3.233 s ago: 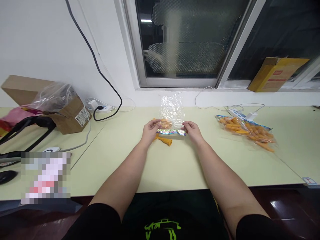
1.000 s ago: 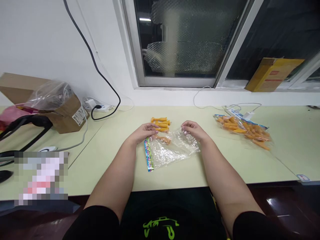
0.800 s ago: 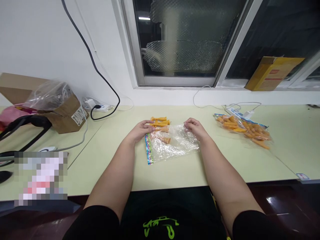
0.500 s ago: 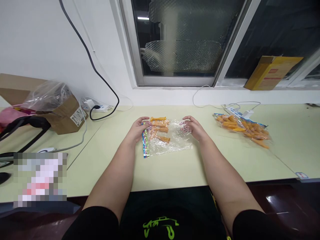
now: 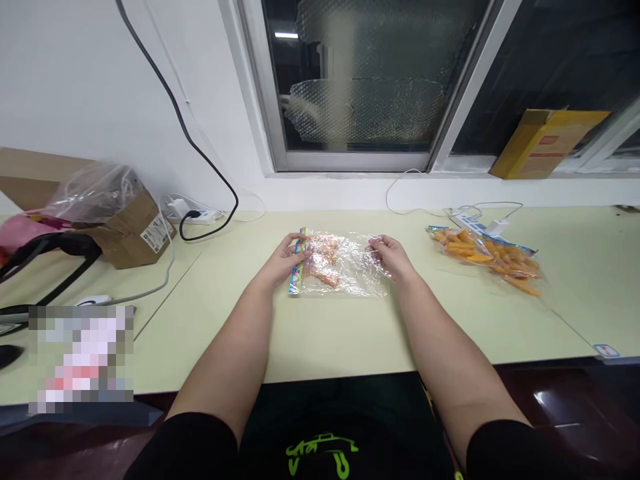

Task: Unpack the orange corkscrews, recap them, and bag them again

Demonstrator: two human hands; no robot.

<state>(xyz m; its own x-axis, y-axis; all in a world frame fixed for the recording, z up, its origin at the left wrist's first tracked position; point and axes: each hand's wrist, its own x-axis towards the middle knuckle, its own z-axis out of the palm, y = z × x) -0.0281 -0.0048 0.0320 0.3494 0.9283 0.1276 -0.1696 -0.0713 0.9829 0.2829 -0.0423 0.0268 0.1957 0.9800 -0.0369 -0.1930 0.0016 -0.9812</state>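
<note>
A clear plastic bag (image 5: pixel 357 270) with a colourful strip along its left edge lies in front of me, and several orange pieces (image 5: pixel 326 270) show through its left half. The thumb and fingers of my left hand (image 5: pixel 286 259) grip the bag at the colourful strip. At the opposite end, my right hand (image 5: pixel 391 257) pinches the clear plastic near the upper right corner.
Bags of orange pieces (image 5: pixel 480 257) lie at the right beside a white power strip (image 5: pixel 470 223). A cardboard box (image 5: pixel 131 233) and black straps are at the left. A yellow box (image 5: pixel 547 143) leans against the window.
The bag has straightened, and its lower edge has moved up. My right hand's fingers have closed on the plastic. My left hand has shifted slightly right, and the bag now covers the top orange piece.
</note>
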